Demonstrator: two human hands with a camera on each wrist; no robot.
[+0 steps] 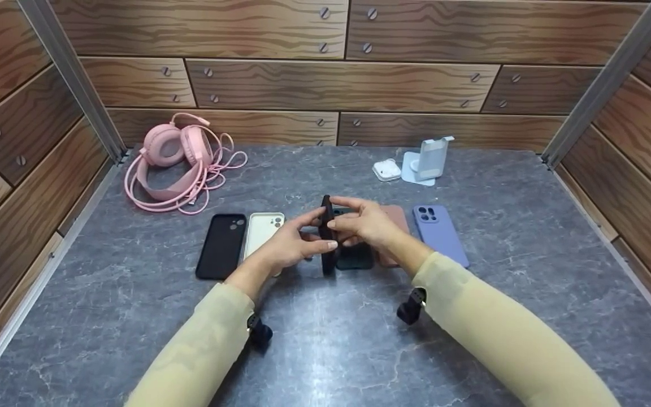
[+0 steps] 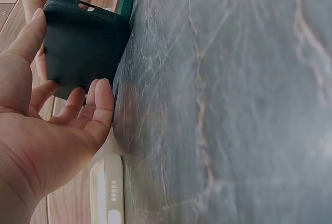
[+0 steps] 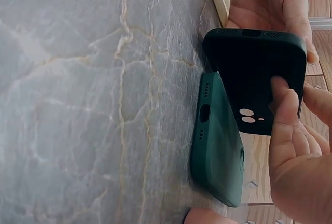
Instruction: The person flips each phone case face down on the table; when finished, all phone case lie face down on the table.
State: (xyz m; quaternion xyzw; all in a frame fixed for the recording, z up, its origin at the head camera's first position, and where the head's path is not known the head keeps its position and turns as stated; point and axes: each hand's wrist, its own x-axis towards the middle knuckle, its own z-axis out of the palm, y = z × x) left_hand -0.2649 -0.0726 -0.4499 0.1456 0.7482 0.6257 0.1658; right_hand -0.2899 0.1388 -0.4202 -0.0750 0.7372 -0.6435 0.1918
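Observation:
A dark phone case (image 1: pixel 327 249) is held up on edge between both hands, near the middle of the row of cases. My left hand (image 1: pixel 287 246) grips it from the left, thumb at one edge, fingertips against its smooth back (image 2: pixel 85 47). From the other side my right hand (image 1: pixel 375 227) pinches it, with the thumb on the hollow inner face (image 3: pixel 244 63), where camera cutouts show. Close beside it lies a green phone case (image 3: pixel 220 136), partly covered by my right hand in the head view. Whether the held case touches the table I cannot tell.
On the left lie a black case (image 1: pixel 221 247) and a cream case (image 1: pixel 263 229); on the right, a pinkish case (image 1: pixel 398 219) and a purple case (image 1: pixel 443 234). Behind are pink headphones (image 1: pixel 173 152), a white earbuds case (image 1: pixel 387 169) and a pale stand (image 1: pixel 432 161).

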